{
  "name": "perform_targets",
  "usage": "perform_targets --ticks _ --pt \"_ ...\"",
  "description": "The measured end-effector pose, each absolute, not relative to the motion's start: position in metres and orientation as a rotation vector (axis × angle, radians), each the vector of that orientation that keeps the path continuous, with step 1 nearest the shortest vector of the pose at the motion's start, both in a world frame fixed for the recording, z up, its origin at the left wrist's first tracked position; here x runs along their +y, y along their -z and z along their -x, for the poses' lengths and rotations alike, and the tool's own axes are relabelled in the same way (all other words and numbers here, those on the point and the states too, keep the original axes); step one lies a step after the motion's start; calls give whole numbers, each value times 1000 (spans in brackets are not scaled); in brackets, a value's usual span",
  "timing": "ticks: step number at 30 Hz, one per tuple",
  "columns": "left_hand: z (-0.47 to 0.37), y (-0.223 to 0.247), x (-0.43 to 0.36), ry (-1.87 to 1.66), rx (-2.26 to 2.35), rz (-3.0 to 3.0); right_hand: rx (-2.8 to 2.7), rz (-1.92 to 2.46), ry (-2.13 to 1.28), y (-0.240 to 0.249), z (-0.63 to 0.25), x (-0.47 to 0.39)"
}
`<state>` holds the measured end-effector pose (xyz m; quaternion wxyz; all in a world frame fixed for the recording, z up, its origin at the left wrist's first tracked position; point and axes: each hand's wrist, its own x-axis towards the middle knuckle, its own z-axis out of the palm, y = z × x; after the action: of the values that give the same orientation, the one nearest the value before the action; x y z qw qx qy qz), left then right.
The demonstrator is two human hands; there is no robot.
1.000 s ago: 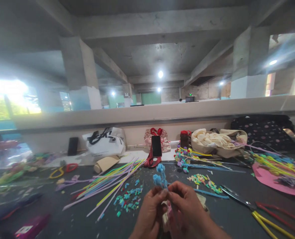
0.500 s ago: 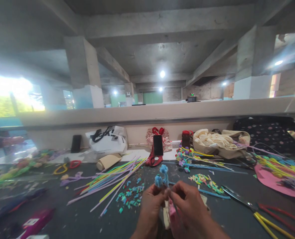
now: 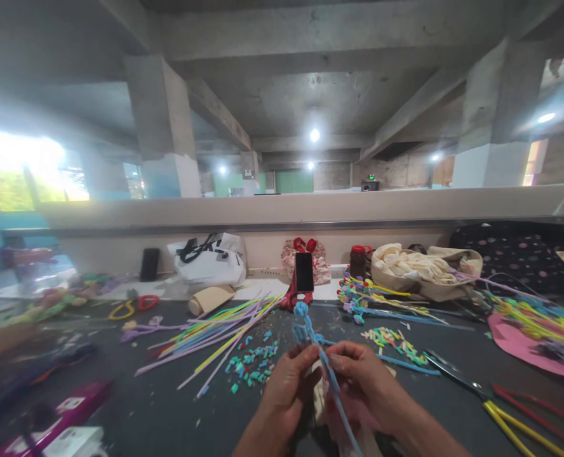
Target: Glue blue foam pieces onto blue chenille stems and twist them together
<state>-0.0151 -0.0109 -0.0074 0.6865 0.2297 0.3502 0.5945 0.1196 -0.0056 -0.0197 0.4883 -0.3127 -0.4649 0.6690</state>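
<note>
My left hand [image 3: 284, 390] and my right hand [image 3: 370, 381] meet low in the middle of the view, fingers closed. Between them is a blue pipe cleaner [image 3: 335, 387], with a small curled blue loop cluster [image 3: 302, 310] at its top. The left thumb and finger pinch it just below the looped part. My right fingers grip close to the same spot, and the long tail runs down toward me. A blurred blue loop shows beside the cluster. Under my hands lies something pink and cream, partly hidden.
Small cut pieces [image 3: 253, 365] lie left of my hands beside loose pipe cleaners [image 3: 220, 336]. Large scissors [image 3: 477, 387] with red and yellow handles lie right. A phone [image 3: 303, 271] stands ahead. Finished-looking stems [image 3: 358, 304] are at centre right. Another person's blurred arm [image 3: 6, 343] appears at left.
The blue loops have tilted left, and the pipe cleaner's tail now shows clearly across my right hand. Another person's arm has come in at the left edge.
</note>
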Motion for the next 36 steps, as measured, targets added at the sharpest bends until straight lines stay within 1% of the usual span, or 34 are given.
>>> perform_targets --ticks 8,15,19,23,25,27,31,33,34,36 --pt "11 3 -17 -1269 641 -561 -1123 775 -1695 23 -115 -7" --pt "11 3 -21 -1200 584 -582 -1176 580 -1908 24 -117 -7" --pt "9 5 -21 -1187 548 -589 -1218 563 -1849 31 -116 -6" --pt "9 5 -20 -1218 504 -618 -1259 706 -1697 26 -112 -10" --pt "10 4 -19 -1252 517 -656 -1321 823 -1587 19 -110 -13" --pt "10 4 -17 -1318 558 -678 -1453 975 -1342 11 -109 -15" --pt "6 7 -17 -1369 644 -689 -1845 1183 -447 5 -109 -20" --pt "4 8 -17 -1354 666 -687 -1953 1181 -127 5 -110 -23" --pt "3 8 -17 -1345 675 -686 -1966 1185 -65 6 -111 -23" --pt "3 7 -18 -1318 684 -696 -1942 1214 -114 6 -111 -23"
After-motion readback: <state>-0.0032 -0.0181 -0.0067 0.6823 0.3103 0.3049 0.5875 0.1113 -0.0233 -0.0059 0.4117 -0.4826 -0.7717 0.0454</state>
